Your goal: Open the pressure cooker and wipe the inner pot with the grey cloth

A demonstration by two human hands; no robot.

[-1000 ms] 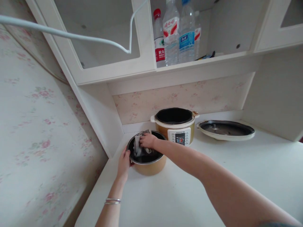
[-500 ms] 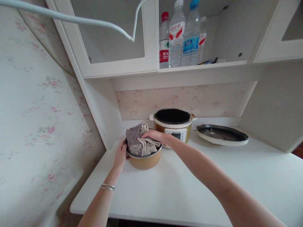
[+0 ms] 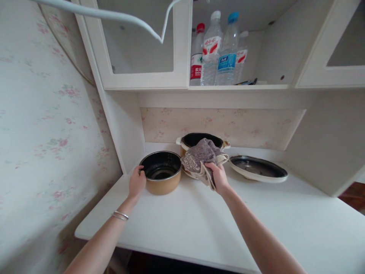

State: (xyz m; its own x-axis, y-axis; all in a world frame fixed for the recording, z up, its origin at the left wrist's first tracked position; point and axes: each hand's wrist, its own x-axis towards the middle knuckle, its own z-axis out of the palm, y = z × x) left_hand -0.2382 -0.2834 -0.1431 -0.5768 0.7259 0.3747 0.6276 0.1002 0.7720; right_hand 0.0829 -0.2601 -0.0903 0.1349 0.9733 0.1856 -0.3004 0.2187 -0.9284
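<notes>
My left hand (image 3: 137, 182) grips the left rim of a gold inner pot (image 3: 164, 185) with a dark inside, which stands upright on the white table. Bunched in my right hand (image 3: 218, 177) is a grey-purple cloth (image 3: 201, 154) with pale edging, raised to the right of the pot. Behind the cloth stands the rice cooker body (image 3: 185, 149), open at the top, its front mostly hidden. To its right lies the cooker's detached lid (image 3: 258, 168), with its dark inner side up.
Overhead, a white cabinet (image 3: 148, 82) holds several plastic bottles (image 3: 211, 57) on its open shelf. A pale bent rod (image 3: 114, 19) crosses the upper left. Floral wallpaper (image 3: 51, 133) covers the left wall; the white table (image 3: 182, 224) ends at a front edge.
My right hand has lifted the cloth out of the inner pot and carried it right, in front of the cooker body. My left hand remains on the pot's rim. The view has shifted slightly.
</notes>
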